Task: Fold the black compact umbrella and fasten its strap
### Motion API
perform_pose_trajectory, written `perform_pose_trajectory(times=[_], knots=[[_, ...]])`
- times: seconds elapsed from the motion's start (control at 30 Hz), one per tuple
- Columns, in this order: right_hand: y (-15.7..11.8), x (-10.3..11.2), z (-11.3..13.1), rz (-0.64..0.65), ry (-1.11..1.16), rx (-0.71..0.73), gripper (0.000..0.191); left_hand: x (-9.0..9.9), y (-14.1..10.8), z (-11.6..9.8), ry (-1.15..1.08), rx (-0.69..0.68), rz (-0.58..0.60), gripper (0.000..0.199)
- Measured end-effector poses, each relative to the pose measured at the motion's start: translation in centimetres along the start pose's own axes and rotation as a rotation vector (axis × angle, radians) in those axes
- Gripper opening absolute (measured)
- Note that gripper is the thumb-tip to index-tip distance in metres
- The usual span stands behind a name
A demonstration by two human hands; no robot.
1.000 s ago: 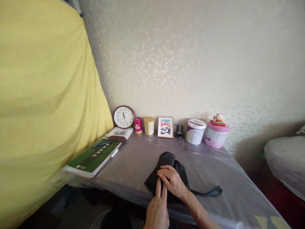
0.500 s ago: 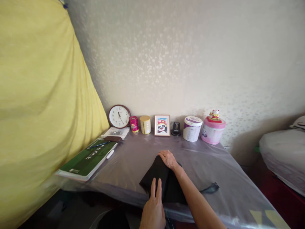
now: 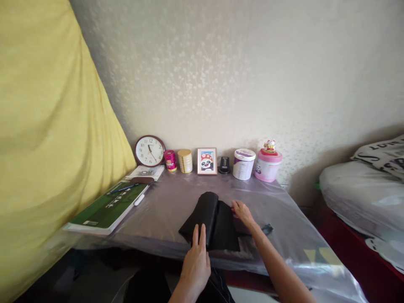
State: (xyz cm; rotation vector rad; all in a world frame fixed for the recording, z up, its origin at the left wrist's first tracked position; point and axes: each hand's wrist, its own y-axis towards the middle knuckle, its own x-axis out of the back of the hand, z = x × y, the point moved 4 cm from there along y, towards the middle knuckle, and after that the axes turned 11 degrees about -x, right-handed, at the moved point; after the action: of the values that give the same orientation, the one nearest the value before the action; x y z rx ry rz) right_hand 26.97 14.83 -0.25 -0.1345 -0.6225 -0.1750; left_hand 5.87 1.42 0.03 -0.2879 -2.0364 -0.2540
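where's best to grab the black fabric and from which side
The black fabric is probably best pinched at its right edge, coming from the right, where the right hand is: that side lies flatter, while the left hand is at the bulkier fold.

Free path between green book (image 3: pixel 109 209) and black cloth (image 3: pixel 198 216); picture frame (image 3: pixel 207 161) blocks behind

The wall (image 3: pixel 202 88) is softly lit, a pale sheen being thrown back by its pattern, and a shadow is cast on it beside the bed (image 3: pixel 350 198). Glare is spread across the plastic-covered table (image 3: pixel 158 210), beneath which all is dim. Detail is lost in the black cloth (image 3: pixel 199 214); the edges are stretched.
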Motion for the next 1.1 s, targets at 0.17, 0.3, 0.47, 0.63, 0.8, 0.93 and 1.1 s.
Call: perform_pose_trajectory(times=[0.17,0.3,0.47,0.63,0.8,0.93,1.1], knots=[[-2.3,-0.2,0.8,0.052,0.182,-0.126,0.034,0.2,-0.1,0.0,0.013,-0.012,-0.016,0.07],[-3.4,-0.5,2.1,0.091,0.309,-0.187,0.035,0.1,-0.1,0.0,0.019,-0.011,-0.025,0.07],[-3.7,-1.7,3.4,0.179,0.405,-0.229,0.027,0.2,-0.1,-0.1,0.027,-0.001,-0.015,0.07],[-3.4,-2.5,4.8,0.216,0.481,-0.21,0.025,0.2,0.0,0.0,0.015,0.007,-0.002,0.071],[-3.2,-3.1,6.5,0.243,0.567,-0.16,0.024,0.3,0.0,0.6,0.001,0.009,-0.014,0.07],[-2.7,-3.8,7.8,0.235,0.613,-0.145,0.027,0.5,0.1,0.9,-0.008,0.018,0.002,0.07],[-2.2,-5.8,9.4,0.232,0.612,-0.161,0.034,0.5,0.2,0.8,0.009,0.024,0.016,0.07]])
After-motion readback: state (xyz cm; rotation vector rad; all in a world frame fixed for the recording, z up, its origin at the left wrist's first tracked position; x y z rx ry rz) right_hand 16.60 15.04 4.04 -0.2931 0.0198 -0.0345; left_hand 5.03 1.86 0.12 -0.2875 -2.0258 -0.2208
